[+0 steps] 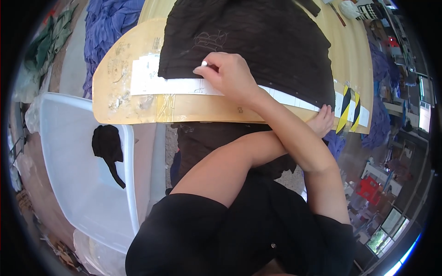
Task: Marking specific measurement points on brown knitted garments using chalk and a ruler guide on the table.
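A dark brown fabric piece (258,41) lies spread on the tan board, with pale looping lines drawn on it. Along its near edge runs a white paper strip (182,86) with fine markings. My right hand (230,76) is closed in a pinch on a small white piece of chalk (204,64), over the fabric's lower left part. My arms cross, the right above the left. My left hand (322,120) lies at the fabric's near right corner, fingers stretched out and pressing on its edge.
The board (110,69) has a rounded left end; yellow-and-black tape (344,108) crosses its right side. A white plastic bin (69,152) at left holds a dark cloth scrap (107,145). Blue fabric (108,27) heaps behind. More dark fabric (216,138) hangs below the board's front edge.
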A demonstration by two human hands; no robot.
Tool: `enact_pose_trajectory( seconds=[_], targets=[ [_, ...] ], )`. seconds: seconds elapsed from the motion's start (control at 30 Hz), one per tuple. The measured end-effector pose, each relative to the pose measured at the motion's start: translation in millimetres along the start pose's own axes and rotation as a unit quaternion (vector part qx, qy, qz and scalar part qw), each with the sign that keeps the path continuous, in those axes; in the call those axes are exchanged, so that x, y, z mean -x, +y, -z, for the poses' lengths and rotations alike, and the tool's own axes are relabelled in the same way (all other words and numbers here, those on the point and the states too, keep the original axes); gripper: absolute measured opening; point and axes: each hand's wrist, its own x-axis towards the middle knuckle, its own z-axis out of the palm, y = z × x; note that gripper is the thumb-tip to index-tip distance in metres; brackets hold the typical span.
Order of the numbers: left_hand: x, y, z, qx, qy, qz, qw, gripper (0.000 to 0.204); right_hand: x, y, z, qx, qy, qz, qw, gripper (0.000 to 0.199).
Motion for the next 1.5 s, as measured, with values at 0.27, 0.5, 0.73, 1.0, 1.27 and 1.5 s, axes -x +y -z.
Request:
enact_pose_trajectory(
  seconds=[0.27,0.5,0.73,1.0,1.27,1.5],
  targets=[
    [-6.5,-219.3,59.7,0.169,0.009,0.040,0.985,0.064,95.8,1.3,175.1,-0.304,0.273,-0.160,0.898,0.020],
    [86.3,-395.9,30.3,0.192,-0.113,0.507,0.833,0.072,225.4,-10.5,132.6,-0.264,0.181,-0.353,0.879,0.023],
    [173.4,-391.9,139.4,0.614,0.236,0.589,0.470,0.035,203.0,-50.6,78.3,-0.058,-0.044,-0.148,0.986,0.035],
    [442.2,-284.0,399.4,0.320,0.477,0.671,0.470,0.047,196.4,-42.5,35.5,-0.046,-0.004,-0.096,0.994,0.031],
    [398.1,-132.2,274.6,-0.044,0.010,0.600,0.799,0.033,199.0,-47.0,11.8,-0.020,0.014,-0.112,0.993,0.028],
    [389.2,-120.0,109.5,0.339,0.011,0.539,0.771,0.030,212.4,-59.2,6.5,0.007,0.055,-0.088,0.995,0.024]
  ],
)
